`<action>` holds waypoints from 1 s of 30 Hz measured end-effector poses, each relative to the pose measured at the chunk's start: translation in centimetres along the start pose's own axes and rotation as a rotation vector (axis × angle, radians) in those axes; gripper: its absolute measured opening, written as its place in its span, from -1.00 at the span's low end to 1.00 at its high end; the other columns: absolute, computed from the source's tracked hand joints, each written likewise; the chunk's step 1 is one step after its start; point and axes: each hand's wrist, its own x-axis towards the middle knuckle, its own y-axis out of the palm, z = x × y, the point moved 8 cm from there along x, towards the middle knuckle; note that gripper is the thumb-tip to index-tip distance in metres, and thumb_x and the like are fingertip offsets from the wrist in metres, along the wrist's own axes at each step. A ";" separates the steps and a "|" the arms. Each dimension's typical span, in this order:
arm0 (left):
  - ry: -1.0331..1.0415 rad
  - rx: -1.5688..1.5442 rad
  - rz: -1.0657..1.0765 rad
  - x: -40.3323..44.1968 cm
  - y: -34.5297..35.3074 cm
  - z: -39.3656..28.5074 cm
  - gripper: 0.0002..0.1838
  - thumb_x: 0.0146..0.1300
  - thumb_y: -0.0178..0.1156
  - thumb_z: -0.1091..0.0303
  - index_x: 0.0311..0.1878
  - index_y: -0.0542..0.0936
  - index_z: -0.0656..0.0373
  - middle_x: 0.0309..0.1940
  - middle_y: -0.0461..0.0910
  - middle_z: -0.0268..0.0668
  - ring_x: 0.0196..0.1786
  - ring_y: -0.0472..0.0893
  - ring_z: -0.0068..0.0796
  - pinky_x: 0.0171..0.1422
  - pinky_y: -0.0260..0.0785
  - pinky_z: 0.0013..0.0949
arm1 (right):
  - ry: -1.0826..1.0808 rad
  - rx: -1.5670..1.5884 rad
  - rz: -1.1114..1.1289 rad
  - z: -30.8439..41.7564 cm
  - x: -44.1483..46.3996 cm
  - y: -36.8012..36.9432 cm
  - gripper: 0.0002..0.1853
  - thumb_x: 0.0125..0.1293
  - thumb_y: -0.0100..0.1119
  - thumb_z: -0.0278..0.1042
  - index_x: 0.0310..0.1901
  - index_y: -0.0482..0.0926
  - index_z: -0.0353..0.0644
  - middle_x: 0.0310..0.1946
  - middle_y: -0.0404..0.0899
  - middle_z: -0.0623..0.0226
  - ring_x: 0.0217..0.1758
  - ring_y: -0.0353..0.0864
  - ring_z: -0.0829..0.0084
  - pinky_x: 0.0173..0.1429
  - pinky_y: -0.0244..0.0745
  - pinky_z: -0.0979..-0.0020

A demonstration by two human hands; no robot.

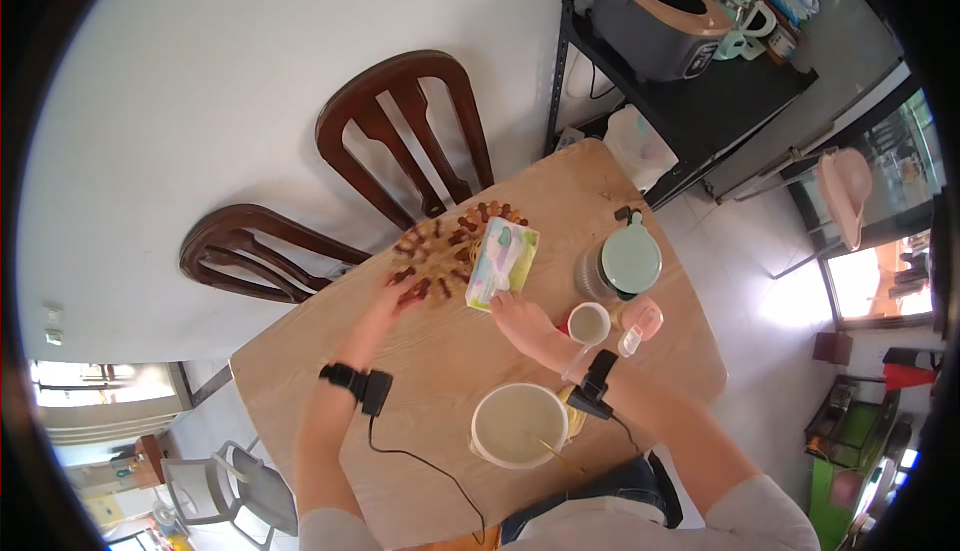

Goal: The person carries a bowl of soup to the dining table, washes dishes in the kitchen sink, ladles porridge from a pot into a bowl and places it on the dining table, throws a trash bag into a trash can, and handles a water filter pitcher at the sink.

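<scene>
My left hand (400, 294) is at the near-left edge of a round brown-and-tan beaded trivet (435, 256), its fingers closed on the rim. The trivet looks slightly smeared by motion. A second trivet of the same kind (490, 216) lies behind it, partly hidden under a pastel tissue pack (503, 261). My right hand (522, 323) grips the near end of the tissue pack, with the fingertips partly hidden. Close to my right wrist stands a white cup (588, 324) with a red part at its side.
A lidded pale-green jug (630, 261) and a pink bottle (640, 319) stand at the right. Near my body is a large white bowl (480, 441) with a thin utensil. Wooden chairs (405, 121) line the far side. A rice cooker (660, 11) tops a black shelf (720, 101).
</scene>
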 end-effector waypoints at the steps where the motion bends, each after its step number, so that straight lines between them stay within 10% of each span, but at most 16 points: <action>1: 0.012 -0.064 0.017 -1.5 -2.3 1.3 -0.72 0.25 0.14 0.42 0.01 0.40 0.19 -0.13 0.53 -0.24 -0.17 0.61 -0.41 -0.16 0.57 -0.37 | -0.001 -0.025 -0.031 -0.2 -0.1 -0.1 -0.74 -0.01 0.16 -0.50 -0.23 0.47 -0.33 -0.25 0.45 0.17 -0.16 0.55 0.27 -0.32 0.60 0.47; 10: -0.297 -0.252 -0.268 -21.5 -12.6 23.7 -0.77 0.24 0.14 0.46 -0.04 0.43 0.19 -0.21 0.56 -0.25 -0.24 0.60 -0.40 -0.15 0.56 -0.28 | 0.088 0.452 -0.055 0.5 -5.6 -4.9 -0.82 0.12 0.03 -0.46 -0.22 0.50 -0.26 -0.32 0.50 0.03 -0.24 0.55 0.03 -0.22 0.52 0.13; 18: -0.285 -0.018 -0.702 -30.4 -7.4 30.6 -0.52 0.19 0.19 0.23 0.12 0.24 0.09 -0.08 0.39 -0.25 -0.06 0.47 -0.32 -0.08 0.43 -0.23 | 0.249 0.681 0.486 -4.1 -22.6 10.3 -0.72 0.17 0.05 -0.25 -0.20 0.51 -0.30 -0.34 0.59 0.04 -0.44 0.59 0.05 -0.30 0.51 0.14; 22: -0.410 -0.481 -0.195 -29.6 3.3 33.0 -0.26 0.20 0.12 -0.16 0.31 0.10 0.00 0.15 0.28 -0.17 0.14 0.38 -0.21 0.15 0.31 -0.09 | 0.999 1.223 0.785 -4.2 -28.1 14.2 -0.62 0.27 0.03 -0.04 -0.09 0.50 -0.21 -0.30 0.60 0.16 -0.36 0.62 0.20 -0.24 0.53 0.23; 27: -0.208 -0.476 -0.014 -28.0 8.8 27.4 0.01 0.13 -0.08 -0.44 0.46 -0.23 -0.07 0.38 0.03 -0.22 0.39 0.09 -0.10 0.34 0.03 0.13 | 1.145 1.750 0.361 -2.9 -26.6 13.3 -0.59 0.34 -0.06 0.04 -0.01 0.42 -0.13 -0.19 0.54 0.26 -0.17 0.56 0.35 -0.10 0.47 0.33; 30: -0.214 -0.524 -0.087 -27.9 9.2 25.4 -0.11 0.20 -0.24 -0.45 0.43 -0.03 -0.05 0.42 -0.05 -0.22 0.40 0.07 -0.09 0.38 -0.07 0.14 | 1.053 1.928 0.299 -1.6 -25.2 12.0 -0.60 0.35 -0.03 0.01 0.07 0.35 -0.05 -0.14 0.48 0.32 -0.07 0.50 0.35 -0.01 0.42 0.25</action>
